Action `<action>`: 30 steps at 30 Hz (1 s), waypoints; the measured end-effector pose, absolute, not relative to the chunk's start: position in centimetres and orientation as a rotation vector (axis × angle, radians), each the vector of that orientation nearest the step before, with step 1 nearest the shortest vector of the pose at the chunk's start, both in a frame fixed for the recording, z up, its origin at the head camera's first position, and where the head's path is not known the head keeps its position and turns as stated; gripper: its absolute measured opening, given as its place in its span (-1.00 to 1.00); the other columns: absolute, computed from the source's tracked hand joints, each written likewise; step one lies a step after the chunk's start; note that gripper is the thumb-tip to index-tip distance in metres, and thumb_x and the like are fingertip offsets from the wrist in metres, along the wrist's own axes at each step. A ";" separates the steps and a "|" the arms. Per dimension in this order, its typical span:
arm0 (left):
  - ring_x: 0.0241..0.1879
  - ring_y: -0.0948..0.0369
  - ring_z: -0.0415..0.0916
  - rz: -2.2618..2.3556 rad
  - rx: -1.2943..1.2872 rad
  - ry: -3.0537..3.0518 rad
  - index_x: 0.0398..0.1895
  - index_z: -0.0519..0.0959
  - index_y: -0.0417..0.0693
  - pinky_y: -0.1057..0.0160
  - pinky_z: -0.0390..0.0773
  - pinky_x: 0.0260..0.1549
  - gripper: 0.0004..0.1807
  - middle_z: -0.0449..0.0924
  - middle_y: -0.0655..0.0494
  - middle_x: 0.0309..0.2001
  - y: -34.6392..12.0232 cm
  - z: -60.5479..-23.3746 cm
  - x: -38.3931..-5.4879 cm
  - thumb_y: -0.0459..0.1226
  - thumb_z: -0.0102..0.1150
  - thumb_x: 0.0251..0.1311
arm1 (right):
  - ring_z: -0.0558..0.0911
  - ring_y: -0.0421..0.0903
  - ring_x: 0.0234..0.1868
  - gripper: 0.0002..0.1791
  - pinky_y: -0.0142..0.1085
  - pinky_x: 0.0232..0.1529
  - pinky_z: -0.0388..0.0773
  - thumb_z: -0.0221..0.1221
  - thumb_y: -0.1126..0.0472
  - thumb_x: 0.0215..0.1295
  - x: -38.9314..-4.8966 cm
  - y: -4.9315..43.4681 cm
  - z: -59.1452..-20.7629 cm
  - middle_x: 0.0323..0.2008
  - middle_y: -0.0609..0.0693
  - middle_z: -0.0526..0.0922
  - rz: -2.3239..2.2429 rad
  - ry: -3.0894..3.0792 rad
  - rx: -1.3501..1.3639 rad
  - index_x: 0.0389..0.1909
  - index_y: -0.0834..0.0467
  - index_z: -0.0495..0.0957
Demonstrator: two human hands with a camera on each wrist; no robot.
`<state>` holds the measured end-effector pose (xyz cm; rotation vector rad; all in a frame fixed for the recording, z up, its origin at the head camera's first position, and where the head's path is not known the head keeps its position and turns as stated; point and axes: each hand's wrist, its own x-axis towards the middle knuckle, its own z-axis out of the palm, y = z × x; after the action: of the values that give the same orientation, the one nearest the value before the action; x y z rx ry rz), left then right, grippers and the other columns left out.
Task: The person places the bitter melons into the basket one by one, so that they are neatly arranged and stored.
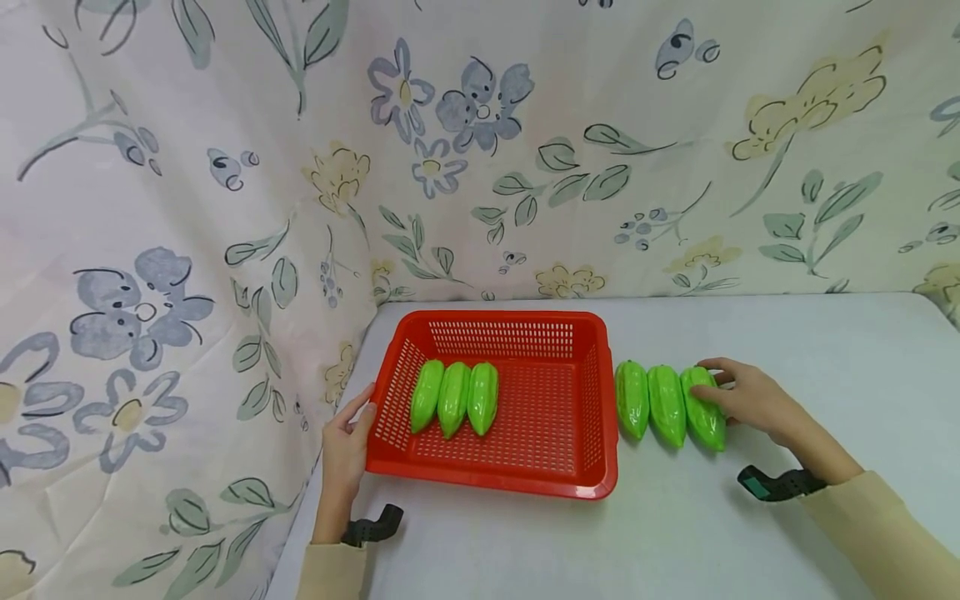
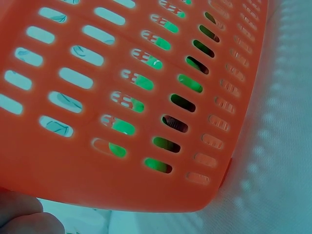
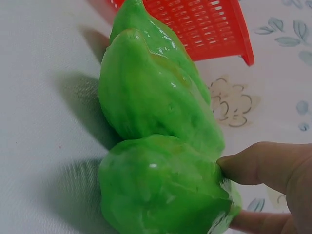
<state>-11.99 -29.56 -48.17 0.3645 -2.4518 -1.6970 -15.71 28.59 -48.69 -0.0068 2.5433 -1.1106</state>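
A red plastic basket point(image 1: 517, 487) with slotted walls stands on the table. My left hand point(image 1: 343, 450) grips its left rim; in the left wrist view the fingertips point(image 2: 31, 224) show at the rim. Three glossy green star fruit point(image 1: 454, 400) lie side by side inside, toward the left. Right of the basket, three more lie in a row: one beside the basket wall point(image 1: 633, 400), a middle one point(image 1: 667, 406) and an outer star fruit point(image 1: 705, 417). My right hand point(image 1: 753, 400) holds the outer one between thumb point(image 3: 253, 165) and fingers, close against the middle one.
The white-covered table point(image 1: 810, 350) extends to the right and in front of the basket. A flower-printed cloth point(image 1: 480, 200) hangs behind the table and along its left side. Each wrist wears a dark strap point(image 1: 783, 485).
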 end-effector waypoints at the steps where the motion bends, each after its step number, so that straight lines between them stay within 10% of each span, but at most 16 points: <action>1: -0.42 0.18 0.69 -1.700 0.365 -2.452 0.43 0.54 0.21 0.32 0.73 -0.41 -0.54 0.65 -0.28 0.16 -29.6 -48.2 -12.0 -0.01 0.08 0.55 | 0.70 0.20 -0.03 -0.18 -0.12 -0.24 0.78 0.17 -0.09 0.52 -15.7 28.6 -48.7 0.27 0.61 0.37 -1.111 2.541 -0.003 0.49 0.41 0.19; 30: -0.39 0.19 0.69 -1.708 0.389 -2.447 0.43 0.54 0.25 0.32 0.73 -0.39 -0.55 0.65 -0.28 0.15 -29.5 -48.2 -11.9 -0.01 0.08 0.56 | 0.72 -0.01 -0.14 -0.20 -0.09 -0.16 0.74 0.06 -0.10 0.59 -15.6 30.2 -43.9 0.35 0.57 0.32 -1.216 2.569 -0.013 0.56 0.37 0.12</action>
<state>-11.94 -29.50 -48.17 0.3889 -2.4469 -1.7084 -15.62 30.19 -43.86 -0.0126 2.5686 -1.2161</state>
